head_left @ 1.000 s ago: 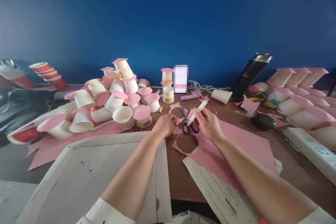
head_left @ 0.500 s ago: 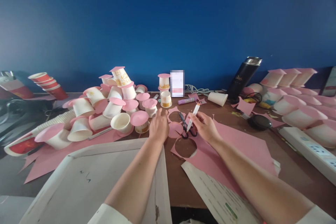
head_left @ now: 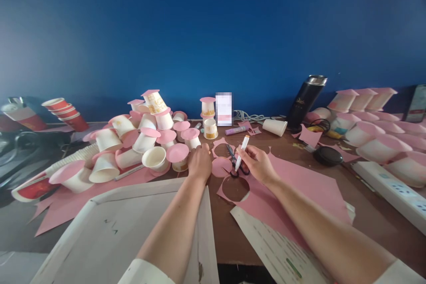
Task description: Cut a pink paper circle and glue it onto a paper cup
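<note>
My right hand point(head_left: 258, 160) pinches a white marker point(head_left: 242, 151) with an orange end pointing up; its lower end is over the scissors point(head_left: 245, 168). The scissors lie with their dark handles on the table, by a round pink paper disc point(head_left: 220, 167). My left hand point(head_left: 199, 162) is curled closed beside a paper cup point(head_left: 179, 165) topped with a pink disc. What its fingers hold, if anything, is hidden. A pink paper sheet point(head_left: 296, 182) with a round hole cut near its corner lies under my right forearm.
Several pink-topped cups point(head_left: 143, 142) pile up at left, and more point(head_left: 368, 135) at right. A phone point(head_left: 224, 108) stands upright by the wall. Behind my hands lie a purple glue stick point(head_left: 237, 130) and a fallen cup point(head_left: 274, 127). At right are a black flask point(head_left: 304, 102) and power strip point(head_left: 392, 193).
My view has shifted slightly. My right hand with the marker has moved a little left and down. My left hand stays closed by the cups.
</note>
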Demonstrator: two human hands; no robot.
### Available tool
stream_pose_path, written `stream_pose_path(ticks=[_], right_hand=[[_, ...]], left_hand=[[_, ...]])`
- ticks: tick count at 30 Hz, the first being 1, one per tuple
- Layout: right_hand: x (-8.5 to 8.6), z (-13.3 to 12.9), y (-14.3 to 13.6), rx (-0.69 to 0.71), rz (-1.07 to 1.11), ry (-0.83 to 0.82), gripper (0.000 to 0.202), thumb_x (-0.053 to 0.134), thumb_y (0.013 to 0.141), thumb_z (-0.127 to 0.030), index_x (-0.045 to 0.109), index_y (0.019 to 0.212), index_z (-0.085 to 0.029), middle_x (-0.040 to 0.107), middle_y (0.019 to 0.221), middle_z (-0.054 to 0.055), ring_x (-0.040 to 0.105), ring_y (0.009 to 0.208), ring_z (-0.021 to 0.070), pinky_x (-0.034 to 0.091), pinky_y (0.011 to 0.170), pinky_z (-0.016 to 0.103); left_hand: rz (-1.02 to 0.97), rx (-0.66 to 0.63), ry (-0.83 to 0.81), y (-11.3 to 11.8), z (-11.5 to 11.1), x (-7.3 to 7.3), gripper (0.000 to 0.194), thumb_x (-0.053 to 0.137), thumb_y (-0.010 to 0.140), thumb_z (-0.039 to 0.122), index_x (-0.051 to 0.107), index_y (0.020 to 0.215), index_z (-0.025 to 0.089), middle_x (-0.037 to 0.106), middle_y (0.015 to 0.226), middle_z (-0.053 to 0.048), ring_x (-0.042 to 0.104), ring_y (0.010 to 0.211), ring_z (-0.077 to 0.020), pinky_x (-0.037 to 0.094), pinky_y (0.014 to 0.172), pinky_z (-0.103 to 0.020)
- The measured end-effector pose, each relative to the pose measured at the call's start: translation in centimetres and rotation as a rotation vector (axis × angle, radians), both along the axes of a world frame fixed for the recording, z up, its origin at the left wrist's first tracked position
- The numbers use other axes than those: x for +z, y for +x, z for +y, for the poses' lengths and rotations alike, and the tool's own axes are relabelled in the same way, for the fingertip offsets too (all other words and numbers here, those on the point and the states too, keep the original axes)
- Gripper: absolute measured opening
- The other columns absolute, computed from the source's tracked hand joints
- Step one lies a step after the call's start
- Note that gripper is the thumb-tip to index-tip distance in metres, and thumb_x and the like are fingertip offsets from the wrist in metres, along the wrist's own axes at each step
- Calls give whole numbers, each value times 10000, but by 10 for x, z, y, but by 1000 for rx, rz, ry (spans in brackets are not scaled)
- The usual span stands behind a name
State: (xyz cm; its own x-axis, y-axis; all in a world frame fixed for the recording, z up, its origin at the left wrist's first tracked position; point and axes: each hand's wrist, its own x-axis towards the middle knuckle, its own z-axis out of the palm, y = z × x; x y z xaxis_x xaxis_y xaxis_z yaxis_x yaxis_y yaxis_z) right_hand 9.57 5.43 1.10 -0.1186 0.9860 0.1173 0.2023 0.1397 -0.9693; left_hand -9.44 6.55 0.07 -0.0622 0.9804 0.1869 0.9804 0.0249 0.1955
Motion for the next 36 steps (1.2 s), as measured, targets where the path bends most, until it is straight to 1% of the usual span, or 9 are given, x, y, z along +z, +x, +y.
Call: stream_pose_path(ticks=[6, 10, 12, 14, 22, 25, 28, 31, 36], right_hand=[[-4, 2, 0, -48, 40, 27, 368, 597, 798, -548, 573, 716, -190, 624, 570, 0, 566, 481, 129, 437, 430, 215], [-9, 7, 0, -82, 174, 8, 352, 636, 774, -535, 620, 817, -186, 693, 722, 36, 668, 644, 185, 558, 555, 272], [-10, 9, 0, -97, 226, 13, 360, 655, 765, -524, 636, 875, -182, 709, 774, 46, 686, 691, 196, 580, 597, 289], [-11, 10, 0, -106, 253, 33, 367, 660, 768, -513, 642, 907, -174, 715, 789, 51, 695, 708, 197, 589, 629, 297], [-9, 6, 0, -120, 167, 105, 370, 632, 793, -520, 650, 913, -170, 724, 807, 60, 704, 709, 196, 591, 659, 301], [-9, 5, -1, -128, 182, 123, 381, 633, 788, -528, 648, 919, -171, 724, 808, 59, 703, 719, 198, 595, 662, 307], [-6, 4, -2, -142, 243, 135, 387, 640, 780, -531, 638, 927, -172, 724, 796, 53, 705, 728, 202, 601, 669, 321], [-2, 2, -3, -167, 273, 161, 396, 647, 769, -540, 631, 916, -173, 723, 772, 47, 704, 708, 199, 602, 663, 325], [6, -3, -4, -219, 225, 194, 383, 639, 768, -549, 632, 891, -187, 716, 718, 38, 690, 639, 188, 586, 639, 319]], left_hand=[[-83, -37, -9, -6, 0, -2, 213, 441, 803, 109, 642, 860, 151, 633, 908, -136, 616, 822, -255, 440, 704, -336], [-307, -254, 113, -2, -4, 0, 190, 504, 791, 122, 657, 892, 171, 636, 910, -81, 604, 826, -194, 448, 744, -289], [-390, -362, 151, 2, -6, 1, 174, 531, 794, 131, 659, 898, 186, 640, 912, -53, 599, 849, -179, 448, 754, -272], [-426, -413, 166, 6, -7, 2, 151, 544, 800, 133, 658, 875, 196, 650, 898, -36, 598, 863, -177, 449, 750, -270], [-439, -458, 237, 7, -7, -3, 126, 570, 810, 140, 659, 872, 205, 678, 900, -28, 598, 875, -186, 447, 760, -292], [-514, -426, 247, 7, -7, -3, 123, 576, 805, 153, 665, 872, 205, 668, 912, -35, 599, 862, -178, 453, 764, -291], [-702, -320, 197, 7, -5, 0, 93, 603, 783, 187, 669, 848, 199, 658, 903, -39, 610, 815, -160, 467, 759, -284], [-1007, -210, 62, 8, -4, 4, 118, 656, 748, 244, 639, 846, 180, 670, 851, -34, 621, 767, -151, 477, 748, -289], [-1610, -223, -147, 9, -5, 6, 272, 715, 726, 287, 587, 920, 146, 675, 859, -39, 636, 790, -122, 491, 823, -301]])
